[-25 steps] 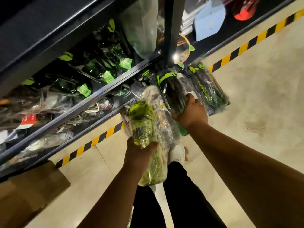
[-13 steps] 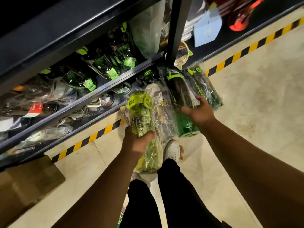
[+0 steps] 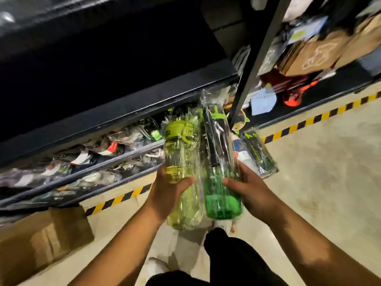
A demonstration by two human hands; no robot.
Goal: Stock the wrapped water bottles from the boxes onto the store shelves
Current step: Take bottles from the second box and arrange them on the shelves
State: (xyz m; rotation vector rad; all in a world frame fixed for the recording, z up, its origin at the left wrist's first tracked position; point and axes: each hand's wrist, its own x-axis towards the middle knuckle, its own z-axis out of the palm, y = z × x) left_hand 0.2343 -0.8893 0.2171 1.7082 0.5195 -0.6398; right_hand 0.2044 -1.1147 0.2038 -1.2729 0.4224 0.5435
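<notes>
1. Store aisle: beige floor [image 3: 321,182], yellow-black hazard tape [image 3: 309,122] along dark shelving [image 3: 123,112]. Cardboard box [image 3: 41,242] at 8 o'clock.
2. Left hand [image 3: 167,193] wraps the yellow-green bottle [image 3: 181,157]; right hand [image 3: 250,191] grips the dark-green bottle [image 3: 218,182]. Both are plastic-wrapped, upright, touching side by side at centre.
3. Change: a second ago the right hand was low at the shelf post [image 3: 257,58], grabbing the dark-green bottle. Now that bottle is lifted clear.
4. Spare wrapped bottles [image 3: 257,155] stay by the post, 2 o'clock of the right hand.
5. Read: pickup done, nothing shelved yet. Lower racks [image 3: 103,147] at 9 o'clock look crowded.
</notes>
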